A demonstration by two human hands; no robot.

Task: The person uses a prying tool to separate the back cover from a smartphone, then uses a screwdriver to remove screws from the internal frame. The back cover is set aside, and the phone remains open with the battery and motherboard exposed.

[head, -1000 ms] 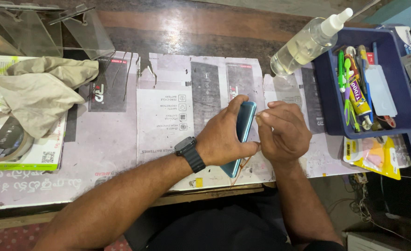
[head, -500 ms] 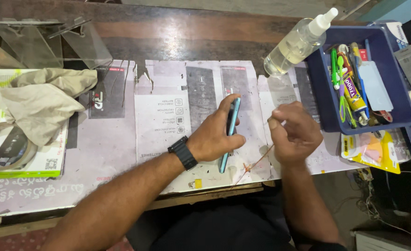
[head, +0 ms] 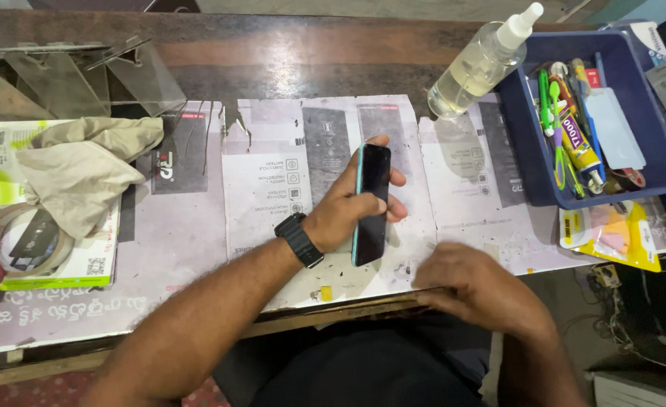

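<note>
A person is sitting at a wooden table [head: 287,53] that is covered with flattened cardboard sheets [head: 265,181].

The left hand [head: 352,203] is holding a dark phone [head: 370,203] with a light blue edge. The phone is standing on its long side, a bit tilted, over the middle of the sheets. The fingers are curling around it, with the thumb up near the top and the other fingertips [head: 395,207] pressing on the dark glass side. A black watch [head: 299,240] is sitting on that wrist.

The right hand [head: 472,290] is resting at the near edge of the table, just to the right of the phone and not touching it. Its fingers are bending inward in a loose fist. I cannot tell if it is holding anything small inside.

A clear spray bottle [head: 480,64] with pale liquid is lying tilted at the back, leaning against a blue tray [head: 525,151]. The tray is holding pens, a tube and little tools. A yellow packet [head: 612,234] is lying just in front of the tray.

On the left side, a crumpled beige cloth [head: 84,169] is lying on a white and green box [head: 69,264]. A roll of tape [head: 16,241] is sitting next to the cloth. Clear plastic stands [head: 69,75] are standing at the back left.
</note>
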